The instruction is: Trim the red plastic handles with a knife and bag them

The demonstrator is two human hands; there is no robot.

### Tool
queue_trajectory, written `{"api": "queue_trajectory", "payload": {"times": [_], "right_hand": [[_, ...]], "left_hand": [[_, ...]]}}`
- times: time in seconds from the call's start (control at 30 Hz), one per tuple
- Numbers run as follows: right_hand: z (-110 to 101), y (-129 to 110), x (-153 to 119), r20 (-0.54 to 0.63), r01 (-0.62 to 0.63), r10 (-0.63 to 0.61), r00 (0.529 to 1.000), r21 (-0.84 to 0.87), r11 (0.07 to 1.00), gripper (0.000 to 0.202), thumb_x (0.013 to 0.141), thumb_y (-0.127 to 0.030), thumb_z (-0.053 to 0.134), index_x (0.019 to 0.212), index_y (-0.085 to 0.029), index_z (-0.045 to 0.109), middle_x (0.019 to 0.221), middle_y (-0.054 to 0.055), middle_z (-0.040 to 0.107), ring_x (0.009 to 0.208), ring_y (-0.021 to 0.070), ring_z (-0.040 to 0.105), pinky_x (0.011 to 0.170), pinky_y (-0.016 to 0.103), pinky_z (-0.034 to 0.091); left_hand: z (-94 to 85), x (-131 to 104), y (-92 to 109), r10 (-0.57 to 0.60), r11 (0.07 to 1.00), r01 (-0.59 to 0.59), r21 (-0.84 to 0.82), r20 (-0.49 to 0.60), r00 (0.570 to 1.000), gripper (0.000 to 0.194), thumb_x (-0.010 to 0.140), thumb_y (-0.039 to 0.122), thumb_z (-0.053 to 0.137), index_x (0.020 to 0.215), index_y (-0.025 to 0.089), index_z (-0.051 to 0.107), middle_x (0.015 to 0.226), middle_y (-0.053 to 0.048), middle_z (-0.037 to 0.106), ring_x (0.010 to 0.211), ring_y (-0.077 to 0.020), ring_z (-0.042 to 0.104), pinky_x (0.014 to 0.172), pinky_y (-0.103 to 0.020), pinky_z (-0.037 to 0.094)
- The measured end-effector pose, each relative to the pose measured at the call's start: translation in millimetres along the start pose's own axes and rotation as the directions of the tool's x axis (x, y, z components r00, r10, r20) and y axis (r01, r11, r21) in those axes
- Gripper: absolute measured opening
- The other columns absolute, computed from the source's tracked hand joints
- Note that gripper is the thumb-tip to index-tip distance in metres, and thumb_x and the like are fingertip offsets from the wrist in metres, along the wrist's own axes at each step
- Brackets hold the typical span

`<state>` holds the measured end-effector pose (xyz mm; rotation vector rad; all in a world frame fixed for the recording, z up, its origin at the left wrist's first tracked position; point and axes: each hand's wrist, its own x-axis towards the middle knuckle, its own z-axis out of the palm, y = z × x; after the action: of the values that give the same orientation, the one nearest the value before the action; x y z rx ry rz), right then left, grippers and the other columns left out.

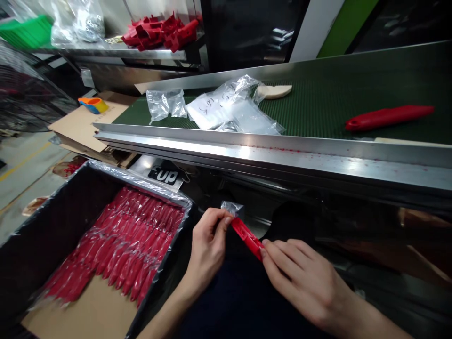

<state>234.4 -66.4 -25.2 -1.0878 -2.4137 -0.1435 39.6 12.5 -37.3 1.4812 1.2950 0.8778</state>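
Observation:
A slim red plastic piece [246, 236] is held at a slant between my hands, above my lap. My left hand [209, 239] pinches its upper left end between thumb and fingers. The lower right end is in the grip of my right hand [303, 278], whose fingertips cover part of it. Clear plastic film [233, 207] shows just beyond my left fingertips; whether it touches the piece I cannot tell. To the left stands a bin [176, 197] lined with plastic, where rows of red pieces in clear wrapping [137, 230] lie on cardboard.
Beyond my hands runs a green conveyor belt [310, 108] with a metal edge [212, 143]. On it lie clear bags [236, 108], a cream curved piece [274, 91] and a long red piece [390, 117]. Red parts [158, 32] are heaped on a shelf. A tape roll [94, 104] rests on cardboard.

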Motion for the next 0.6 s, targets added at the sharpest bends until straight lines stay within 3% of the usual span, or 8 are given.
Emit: {"api": "queue_trajectory", "payload": {"times": [0.07,0.17,0.27,0.33,0.4,0.43,0.5,0.6], "right_hand": [[2.5,0.5,0.5,-0.026,-0.032,0.032,0.999,0.017,0.999,0.025,0.089,0.001,0.043,0.100,-0.003,0.066,0.095,0.018,0.070,0.087,0.0268,0.068,0.070,0.040,0.053],[11.0,-8.3,3.0,-0.197,-0.244,0.283,0.939,0.199,0.949,0.022,0.085,0.002,0.056,0.103,-0.007,0.064,0.088,0.011,0.071,0.080,0.0202,0.068,0.069,0.033,0.055],[22.8,-26.3,10.4,-0.321,-0.497,0.606,0.728,0.362,0.789,0.024,0.085,0.000,0.061,0.105,-0.013,0.063,0.086,0.005,0.071,0.075,0.0150,0.069,0.069,0.025,0.057],[29.7,-36.7,16.5,-0.266,-0.623,0.787,0.557,0.492,0.608,0.019,0.090,-0.006,0.058,0.106,-0.014,0.061,0.084,0.003,0.072,0.070,0.0134,0.071,0.064,0.020,0.058],[33.4,-40.3,19.9,-0.190,-0.647,0.854,0.485,0.580,0.496,0.015,0.091,-0.011,0.057,0.104,-0.016,0.062,0.083,0.001,0.072,0.068,0.0123,0.070,0.062,0.017,0.058],[33.6,-38.8,19.4,-0.194,-0.616,0.826,0.530,0.581,0.532,0.015,0.090,-0.010,0.059,0.103,-0.017,0.063,0.085,0.002,0.071,0.072,0.0130,0.071,0.065,0.019,0.058],[30.7,-29.5,13.2,-0.226,-0.489,0.647,0.729,0.490,0.722,0.022,0.087,-0.004,0.060,0.105,-0.015,0.065,0.097,0.007,0.070,0.086,0.0170,0.069,0.076,0.026,0.058],[24.2,-6.8,-2.6,-0.054,-0.244,0.278,0.959,0.344,0.907,0.039,0.088,-0.003,0.051,0.124,-0.015,0.062,0.121,0.013,0.063,0.112,0.0255,0.060,0.089,0.039,0.054]], "left_hand": [[1.9,-3.4,-2.3,0.069,0.997,-0.068,0.045,-0.008,0.998,0.010,0.091,0.021,0.056,0.088,0.019,0.065,0.087,-0.001,0.063,0.081,-0.0129,0.058,0.076,-0.023,0.043],[9.2,-12.0,-8.2,0.126,0.990,-0.122,0.077,-0.061,0.990,0.009,0.091,0.017,0.054,0.093,0.020,0.063,0.090,-0.001,0.063,0.083,-0.0131,0.058,0.076,-0.024,0.044],[18.9,-23.3,-14.0,0.145,0.988,-0.137,0.072,-0.109,0.983,0.011,0.092,0.014,0.052,0.097,0.021,0.059,0.089,0.000,0.060,0.080,-0.0119,0.058,0.074,-0.023,0.045],[23.5,-29.6,-15.6,0.154,0.987,-0.147,0.059,-0.127,0.980,0.012,0.093,0.012,0.050,0.097,0.022,0.057,0.088,0.000,0.059,0.079,-0.0111,0.057,0.073,-0.023,0.046],[24.1,-32.6,-14.2,0.190,0.981,-0.185,0.053,-0.133,0.973,0.014,0.093,0.010,0.049,0.098,0.021,0.055,0.090,0.000,0.058,0.081,-0.0109,0.057,0.075,-0.023,0.046],[22.6,-32.6,-12.3,0.217,0.976,-0.211,0.055,-0.134,0.967,0.015,0.093,0.009,0.048,0.098,0.021,0.054,0.091,0.000,0.057,0.083,-0.0110,0.056,0.076,-0.024,0.046],[16.5,-31.1,-6.5,0.268,0.963,-0.259,0.077,-0.130,0.955,0.017,0.092,0.007,0.049,0.100,0.021,0.055,0.094,-0.002,0.055,0.087,-0.0115,0.055,0.079,-0.025,0.046],[3.8,-30.5,5.1,0.265,0.959,-0.251,0.132,-0.105,0.959,0.017,0.092,0.007,0.047,0.097,0.017,0.059,0.096,-0.006,0.052,0.089,-0.0131,0.054,0.081,-0.027,0.047]]}}
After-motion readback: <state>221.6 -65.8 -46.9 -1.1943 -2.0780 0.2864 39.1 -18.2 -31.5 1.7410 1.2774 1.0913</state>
